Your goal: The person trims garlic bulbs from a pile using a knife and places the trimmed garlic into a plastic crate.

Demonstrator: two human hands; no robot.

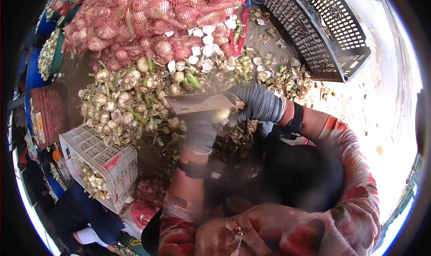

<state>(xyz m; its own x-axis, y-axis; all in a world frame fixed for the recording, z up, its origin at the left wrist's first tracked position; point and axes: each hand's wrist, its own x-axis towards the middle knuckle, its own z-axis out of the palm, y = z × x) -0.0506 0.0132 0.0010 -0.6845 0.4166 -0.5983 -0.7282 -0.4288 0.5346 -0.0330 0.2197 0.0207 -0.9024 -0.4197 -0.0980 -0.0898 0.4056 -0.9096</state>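
Both my hands wear grey knit gloves. My right hand (pixel 260 104) is closed around the grip of a wide-bladed knife (pixel 197 102), whose blade points left across my left hand. Just under the blade, my left hand (pixel 200 132) is closed on a pale garlic bulb (pixel 221 116); its fingers are partly hidden by the blade and slightly blurred. A heap of garlic bulbs (pixel 121 99) with green stem stubs lies on the ground beyond and to the left of my hands. Cut stems and skins (pixel 287 78) are scattered beyond my right hand.
Full red mesh sacks of garlic (pixel 148 18) lie at the back. A black perforated crate (pixel 314 31) is at the back right. To the left, a tilted white crate (pixel 121 161) holds garlic. Another person (pixel 85 215) in dark clothes is at the lower left, near blue tubs (pixel 35 69).
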